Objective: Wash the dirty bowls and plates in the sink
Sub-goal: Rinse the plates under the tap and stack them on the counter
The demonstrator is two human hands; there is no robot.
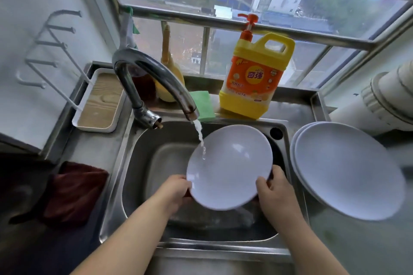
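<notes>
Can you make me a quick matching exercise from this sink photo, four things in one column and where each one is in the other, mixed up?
Things:
1. plate
2. detergent bottle
3. stacked plates
4. dark red cloth

Places:
A. on the counter left of the sink
B. on the ledge by the window
C. held by the left hand and right hand under the tap's water
D. on the counter right of the sink

Pairs: 1-C, 2-B, 3-D, 4-A
</notes>
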